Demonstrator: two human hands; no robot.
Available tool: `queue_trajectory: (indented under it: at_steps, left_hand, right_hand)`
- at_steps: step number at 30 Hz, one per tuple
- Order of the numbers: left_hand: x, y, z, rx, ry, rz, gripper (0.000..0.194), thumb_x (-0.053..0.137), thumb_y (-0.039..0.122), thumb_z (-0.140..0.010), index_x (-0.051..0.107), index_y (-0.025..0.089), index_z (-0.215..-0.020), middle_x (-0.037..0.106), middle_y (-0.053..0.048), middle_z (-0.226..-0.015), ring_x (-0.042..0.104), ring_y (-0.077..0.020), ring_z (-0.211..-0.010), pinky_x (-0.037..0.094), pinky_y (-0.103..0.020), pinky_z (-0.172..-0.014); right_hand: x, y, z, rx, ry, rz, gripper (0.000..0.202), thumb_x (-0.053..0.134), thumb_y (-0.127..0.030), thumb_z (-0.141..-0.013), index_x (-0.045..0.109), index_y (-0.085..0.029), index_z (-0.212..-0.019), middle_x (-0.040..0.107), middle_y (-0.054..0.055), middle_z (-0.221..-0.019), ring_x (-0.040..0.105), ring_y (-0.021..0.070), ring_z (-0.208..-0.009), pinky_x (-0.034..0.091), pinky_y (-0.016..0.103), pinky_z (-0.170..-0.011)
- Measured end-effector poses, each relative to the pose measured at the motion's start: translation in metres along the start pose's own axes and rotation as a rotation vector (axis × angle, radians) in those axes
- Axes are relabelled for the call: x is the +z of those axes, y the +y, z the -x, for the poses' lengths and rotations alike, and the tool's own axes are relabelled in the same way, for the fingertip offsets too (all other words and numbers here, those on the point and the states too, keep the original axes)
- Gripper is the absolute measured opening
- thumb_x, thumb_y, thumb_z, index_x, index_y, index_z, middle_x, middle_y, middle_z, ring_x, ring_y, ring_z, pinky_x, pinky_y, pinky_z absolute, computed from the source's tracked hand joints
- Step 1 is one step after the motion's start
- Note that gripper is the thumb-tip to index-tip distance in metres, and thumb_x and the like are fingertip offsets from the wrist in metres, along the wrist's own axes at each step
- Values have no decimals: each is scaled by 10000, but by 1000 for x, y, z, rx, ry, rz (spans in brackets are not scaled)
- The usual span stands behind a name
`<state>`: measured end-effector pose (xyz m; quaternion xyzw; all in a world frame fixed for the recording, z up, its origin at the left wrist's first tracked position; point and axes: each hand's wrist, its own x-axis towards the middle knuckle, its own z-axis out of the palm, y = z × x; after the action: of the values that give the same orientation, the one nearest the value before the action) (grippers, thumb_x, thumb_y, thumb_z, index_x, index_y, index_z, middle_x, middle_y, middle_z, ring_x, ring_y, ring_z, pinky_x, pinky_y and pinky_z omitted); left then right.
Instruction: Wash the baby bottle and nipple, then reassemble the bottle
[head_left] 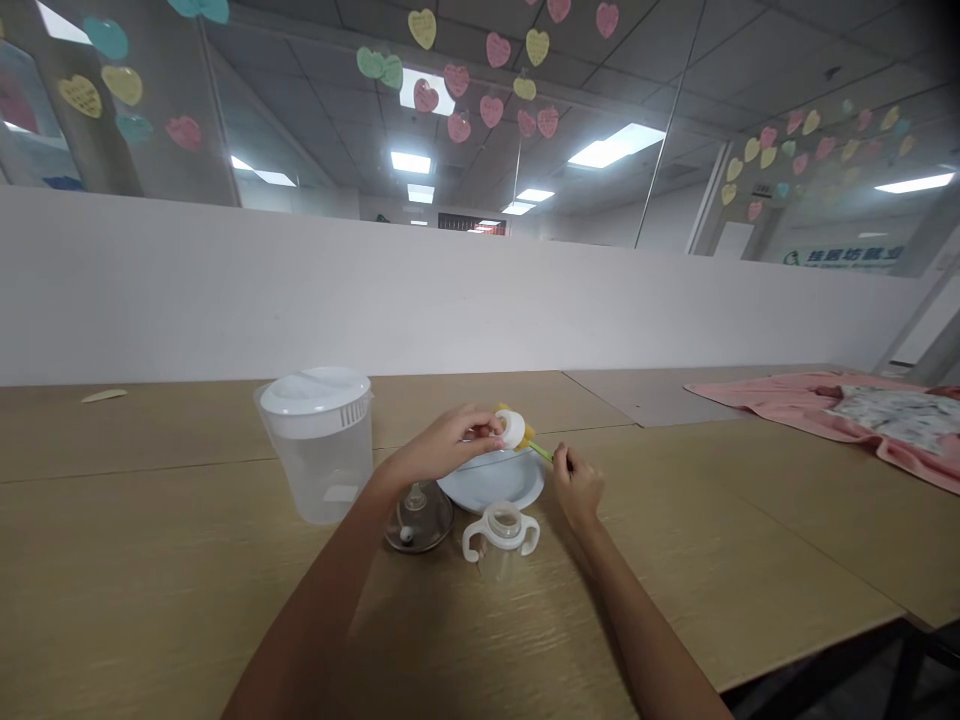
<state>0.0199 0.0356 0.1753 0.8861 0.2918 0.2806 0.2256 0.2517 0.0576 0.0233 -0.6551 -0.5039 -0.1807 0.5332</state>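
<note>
You're mid-scrub: left hand pinches the small white round bottle cap over the pale blue plate, right hand at 3 o'clock grips the green-handled yellow sponge brush; next likely needs twisting the brush inside the cap.

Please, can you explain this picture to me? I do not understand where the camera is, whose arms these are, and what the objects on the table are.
The camera sits on a person's head and looks down, so both arms are that person's own. The left hand holds a small white bottle ring. The right hand holds a thin green brush handle whose yellow sponge end meets the ring. Below them, on the wooden table, lie a white plate, a clear lidded jug, a clear domed cap and a two-handled baby bottle. A pink cloth lies far right.
</note>
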Motion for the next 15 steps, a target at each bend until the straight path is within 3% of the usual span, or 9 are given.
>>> queue_trajectory:
  at_steps: [4, 8, 12, 15]
  left_hand:
    - [8, -11, -5, -95, 164, -202, 249, 495, 394, -854, 655, 211, -907, 514, -22, -841, 520, -171, -749, 427, -280, -733]
    - [8, -20, -7, -170, 210, -301, 246, 493, 362, -859, 677, 212, -922, 498, -42, -864, 540, -205, -817, 438, -315, -766]
    - [5, -18, -6, -128, 268, -305, 264, 479, 348, -872, 676, 187, -944, 517, -81, -1018, 541, -230, -992, 423, -349, -893]
    - [4, -17, -5, -61, 228, -260, 263, 451, 332, -889, 661, 181, -936, 512, -90, -1225, 519, -224, -1105, 396, -332, -957]
  right_hand:
    - [2, -2, 3, -103, 29, 13, 506, 320, -373, -895, 530, -158, -488, 475, 13, -434, 341, 85, -435, 218, 242, -498]
    - [4, 1, 5, -182, 25, 39, 481, 351, -349, -894, 556, -150, -508, 502, 19, -454, 360, 82, -447, 216, 236, -495]
    - [3, 5, 3, -188, 65, 27, 475, 358, -334, -893, 518, -152, -484, 471, 4, -434, 338, 74, -432, 220, 235, -494]
    - [1, 5, 2, -171, 87, 4, 477, 351, -337, -888, 472, -162, -461, 437, -6, -416, 313, 72, -423, 214, 239, -490]
